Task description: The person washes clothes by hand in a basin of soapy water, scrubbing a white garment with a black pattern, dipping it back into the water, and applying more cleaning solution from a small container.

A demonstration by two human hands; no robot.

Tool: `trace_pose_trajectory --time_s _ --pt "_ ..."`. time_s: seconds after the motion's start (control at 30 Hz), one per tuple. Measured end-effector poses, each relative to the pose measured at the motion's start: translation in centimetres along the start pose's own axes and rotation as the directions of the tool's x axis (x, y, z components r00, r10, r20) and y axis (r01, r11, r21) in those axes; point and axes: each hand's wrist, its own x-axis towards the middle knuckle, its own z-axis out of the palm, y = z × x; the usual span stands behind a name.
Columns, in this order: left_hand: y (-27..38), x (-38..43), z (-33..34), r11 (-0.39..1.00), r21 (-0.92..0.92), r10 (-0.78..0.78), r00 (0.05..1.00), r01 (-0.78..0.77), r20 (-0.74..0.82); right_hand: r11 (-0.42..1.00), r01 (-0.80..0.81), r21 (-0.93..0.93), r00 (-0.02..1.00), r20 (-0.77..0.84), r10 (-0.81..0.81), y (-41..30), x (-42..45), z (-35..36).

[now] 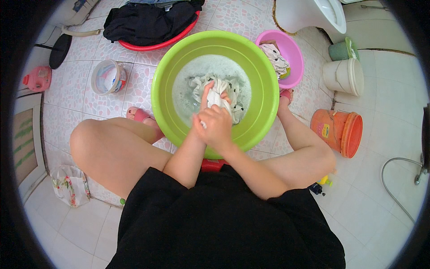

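Observation:
A large green plastic basin [162, 67] stands on the floor between my knees, with cloudy, sudsy water [188, 69] in it. A wet white cloth with dark spots [235, 89] lies partly in that water. My right hand [216, 126] is closed on a bunched part of the cloth above the basin's near half. Close against it, my left hand [204, 101] has its fingers around the same cloth, with one finger stretched out along it. Where the hands overlap, part of the left palm and the cloth between them is hidden.
Behind the basin is a red basin [161, 45] heaped with dark clothes [151, 23]. A pink basin [297, 64] with cloths touches or nears its right rim. A clear tub [107, 77] stands left. An orange bucket [331, 131], a white bucket [341, 76] and a toilet [309, 13] are right.

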Motion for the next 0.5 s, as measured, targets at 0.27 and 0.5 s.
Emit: trace_pose_trajectory --time_s 0.27,0.5 --pt "-4.6 1.3 3.6 0.939 0.339 0.206 0.887 -0.060 -0.414 0.763 -0.644 -0.058 0.764 0.013 0.646 10.4 5.8 -1.7" --pt "-1.2 -0.1 1.5 0.994 0.101 0.068 0.959 -0.042 -0.274 0.937 -0.342 0.074 0.936 -0.066 0.347 4.8 1.5 -1.5"
